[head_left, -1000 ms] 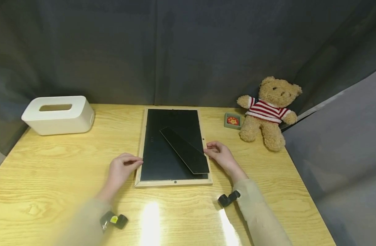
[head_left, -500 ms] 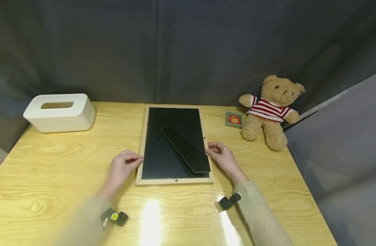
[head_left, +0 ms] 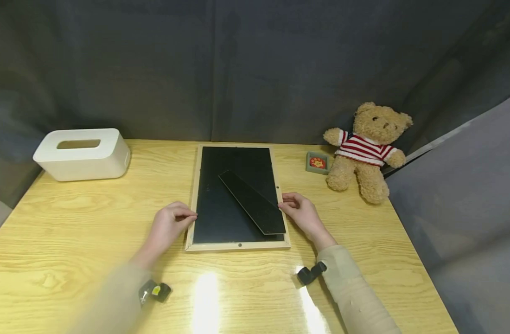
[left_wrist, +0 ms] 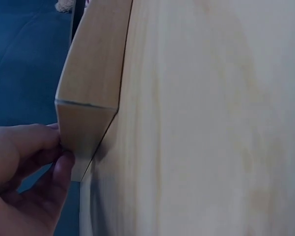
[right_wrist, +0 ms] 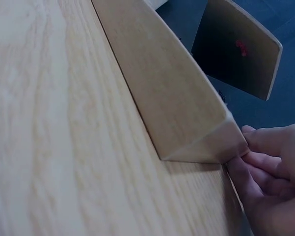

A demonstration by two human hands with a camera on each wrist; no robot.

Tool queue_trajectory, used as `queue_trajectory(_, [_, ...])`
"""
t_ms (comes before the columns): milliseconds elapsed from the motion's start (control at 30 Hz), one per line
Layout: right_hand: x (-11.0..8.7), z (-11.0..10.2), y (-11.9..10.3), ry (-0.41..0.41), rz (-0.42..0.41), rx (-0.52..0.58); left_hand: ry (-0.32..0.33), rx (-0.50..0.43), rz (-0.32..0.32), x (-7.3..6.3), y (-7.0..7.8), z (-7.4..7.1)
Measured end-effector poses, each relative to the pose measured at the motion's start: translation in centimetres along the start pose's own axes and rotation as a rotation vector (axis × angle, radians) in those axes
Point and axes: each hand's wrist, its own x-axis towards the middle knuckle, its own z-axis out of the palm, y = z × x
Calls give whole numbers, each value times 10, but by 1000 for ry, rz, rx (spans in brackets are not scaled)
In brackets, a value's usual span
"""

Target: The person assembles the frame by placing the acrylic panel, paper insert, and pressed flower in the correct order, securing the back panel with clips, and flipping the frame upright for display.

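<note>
A picture frame (head_left: 221,246) with a light wooden rim lies face down on the table. Its black backing board (head_left: 215,213) faces up, and a black easel stand (head_left: 257,206) slants across it towards the lower right corner. My left hand (head_left: 167,226) pinches the left rim, thumb and fingertips together at the backing's edge. On the opposite side, my right hand (head_left: 303,216) pinches the right rim beside the wide end of the stand. Each wrist view shows the wooden side close up, with the left hand (left_wrist: 44,191) and right hand (right_wrist: 280,177) at its edge.
On the wooden table (head_left: 92,222), a white tissue box (head_left: 84,162) stands at the back left. A teddy bear (head_left: 359,153) in a striped shirt leans at the back right, beside a small green square tray (head_left: 317,163). Dark curtains (head_left: 155,69) enclose the back.
The head view has shifted slightly. Both hands keep their places at the frame's sides, and the frame and stand lie as before.
</note>
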Motion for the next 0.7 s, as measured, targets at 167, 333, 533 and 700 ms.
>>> queue_trajectory(167, [0,1,2,-1,-6,18,-24,28,-3,2,3,0])
queue_trajectory(333, [0,2,3,0,-18,18,-47,69,8,4,4,-1])
queue_trajectory(533, [1,2,3,18,-11,3,-71,124,36,6,7,-2])
queue_trajectory(700, [1,1,3,1,-10,14,-68,116,39,8,5,-4])
